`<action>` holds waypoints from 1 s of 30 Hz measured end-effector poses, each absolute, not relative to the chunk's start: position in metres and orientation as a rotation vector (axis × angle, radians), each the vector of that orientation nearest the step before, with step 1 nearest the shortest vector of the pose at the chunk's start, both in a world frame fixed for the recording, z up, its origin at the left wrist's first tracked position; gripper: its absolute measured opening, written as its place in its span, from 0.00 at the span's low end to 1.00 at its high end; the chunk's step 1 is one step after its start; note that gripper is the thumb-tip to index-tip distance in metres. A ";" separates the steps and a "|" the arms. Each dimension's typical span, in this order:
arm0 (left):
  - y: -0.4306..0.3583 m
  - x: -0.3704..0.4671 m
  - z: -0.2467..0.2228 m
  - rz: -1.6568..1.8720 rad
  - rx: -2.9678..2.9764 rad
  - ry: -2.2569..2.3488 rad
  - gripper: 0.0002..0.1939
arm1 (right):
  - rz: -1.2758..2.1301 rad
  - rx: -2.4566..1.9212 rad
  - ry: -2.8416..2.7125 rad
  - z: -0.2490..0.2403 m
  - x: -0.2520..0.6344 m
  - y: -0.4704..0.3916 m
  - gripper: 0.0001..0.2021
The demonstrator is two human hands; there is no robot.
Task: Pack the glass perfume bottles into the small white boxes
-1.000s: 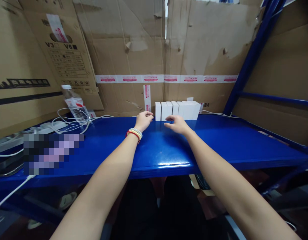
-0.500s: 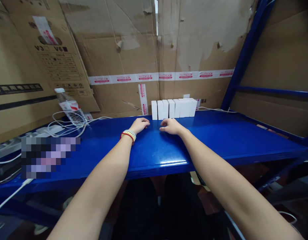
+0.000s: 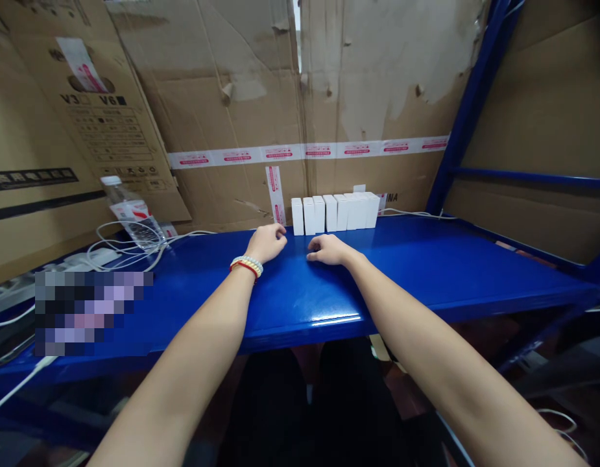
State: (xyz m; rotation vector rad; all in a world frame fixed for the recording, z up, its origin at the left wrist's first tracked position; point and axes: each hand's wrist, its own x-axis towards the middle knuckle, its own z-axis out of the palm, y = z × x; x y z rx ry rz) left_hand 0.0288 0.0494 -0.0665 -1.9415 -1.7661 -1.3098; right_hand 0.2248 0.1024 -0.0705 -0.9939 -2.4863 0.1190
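Several small white boxes (image 3: 333, 213) stand upright, side by side in a row, along the back of the blue tabletop (image 3: 426, 259). My left hand (image 3: 267, 242), with bracelets (image 3: 248, 264) at its wrist, is just in front and to the left of the leftmost box. Its fingers are loosely bent with nothing visible in them. In front of the row is my right hand (image 3: 327, 250), thumb and fingers curved and apart, also with nothing visible in it. Neither hand appears to grip a box.
A clear plastic bottle (image 3: 132, 214) leans at the left among looped white cables (image 3: 105, 241). A power strip (image 3: 17, 285) and a pixelated patch lie nearer me. Cardboard sheets (image 3: 222, 123) wall the back, and a blue metal post (image 3: 469, 110) rises at the right.
The view has shifted slightly. My left fingers have lifted and curled a little beside the leftmost box. My right hand has drawn slightly back from the row.
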 end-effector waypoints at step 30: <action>0.106 0.051 -0.018 -1.470 -1.497 -1.913 0.15 | 0.055 -0.962 -2.553 -0.068 0.225 0.100 0.16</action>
